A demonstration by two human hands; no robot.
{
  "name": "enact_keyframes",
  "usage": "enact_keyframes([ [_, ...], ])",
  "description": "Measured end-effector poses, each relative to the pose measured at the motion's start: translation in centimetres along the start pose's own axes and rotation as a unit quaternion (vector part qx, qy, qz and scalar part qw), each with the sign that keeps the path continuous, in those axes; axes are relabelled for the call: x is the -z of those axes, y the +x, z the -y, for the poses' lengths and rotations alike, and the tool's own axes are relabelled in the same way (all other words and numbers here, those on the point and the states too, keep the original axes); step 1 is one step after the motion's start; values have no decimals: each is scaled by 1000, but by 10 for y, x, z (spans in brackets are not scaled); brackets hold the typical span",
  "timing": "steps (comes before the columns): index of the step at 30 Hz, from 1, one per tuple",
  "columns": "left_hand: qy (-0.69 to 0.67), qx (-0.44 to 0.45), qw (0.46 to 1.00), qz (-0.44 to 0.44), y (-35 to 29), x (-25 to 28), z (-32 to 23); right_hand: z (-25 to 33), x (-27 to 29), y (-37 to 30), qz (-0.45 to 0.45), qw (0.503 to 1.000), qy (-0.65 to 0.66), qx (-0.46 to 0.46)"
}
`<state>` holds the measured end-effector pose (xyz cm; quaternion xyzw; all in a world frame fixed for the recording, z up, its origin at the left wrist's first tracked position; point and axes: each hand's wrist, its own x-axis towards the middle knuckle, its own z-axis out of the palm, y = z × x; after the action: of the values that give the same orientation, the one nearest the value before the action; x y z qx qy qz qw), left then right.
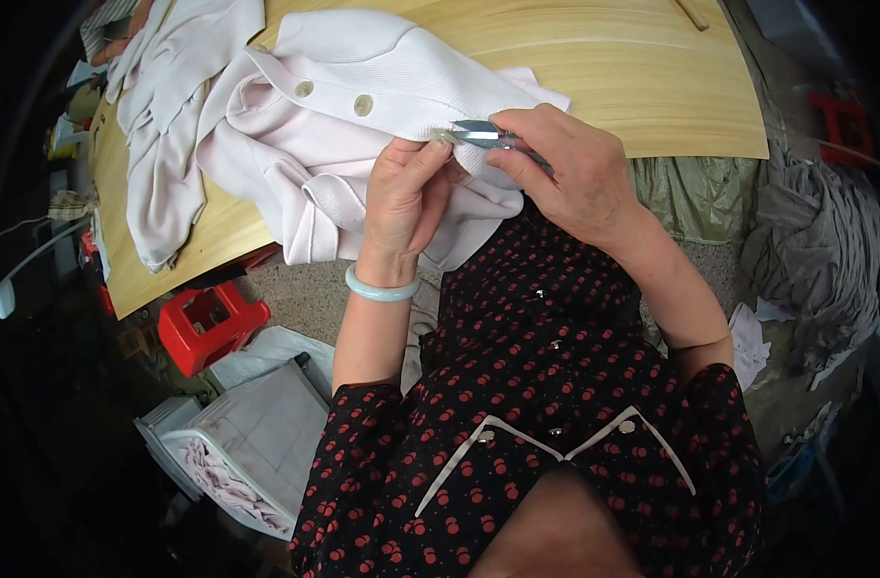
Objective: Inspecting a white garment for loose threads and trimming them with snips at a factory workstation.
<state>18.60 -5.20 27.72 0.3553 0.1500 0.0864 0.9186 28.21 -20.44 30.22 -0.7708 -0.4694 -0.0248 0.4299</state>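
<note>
A pale pink knitted cardigan [363,48] lies bunched over the near edge of the table, two round beige buttons [363,105] showing on its front band. My left hand [406,197] pinches the band's edge between thumb and fingers; a small pale bit at the thumb tip may be another button, partly covered. In my right hand [575,164] is a pair of thread snips [477,135], gripped between thumb and fingers. Their metal blades point left, right at my left thumb tip and the fabric. Whether a thread lies between the blades is too small to tell.
More pale pink knitwear [175,106] spreads over the left of the wooden table [652,87]. Below it stand a red plastic stool [209,323] and a whitish bin [257,438] with pink fabric inside. Grey cloth [811,250] hangs at right. Another person's hand [112,48] shows at the far left.
</note>
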Motion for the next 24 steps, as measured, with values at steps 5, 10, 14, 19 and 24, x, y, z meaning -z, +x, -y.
enact_keyframes([
  [5, 31, 13, 999, -1, 0, 4, -5, -1, 3, 2, -8, 1000, -10, 25],
  [10, 32, 3, 999, -11, 0, 3, -7, 0, 0, 3, -14, 999, 15, 24],
  [14, 25, -8, 999, -24, 1, -2, -7, -1, -5, 2, -24, 997, 70, -8],
  [19, 41, -7, 999, -33, 0, -4, -8, 1, 2, 12, -21, 985, 140, -101],
  [24, 97, -18, 993, -70, 0, -8, -5, 0, -1, 14, -16, 978, 169, -122],
])
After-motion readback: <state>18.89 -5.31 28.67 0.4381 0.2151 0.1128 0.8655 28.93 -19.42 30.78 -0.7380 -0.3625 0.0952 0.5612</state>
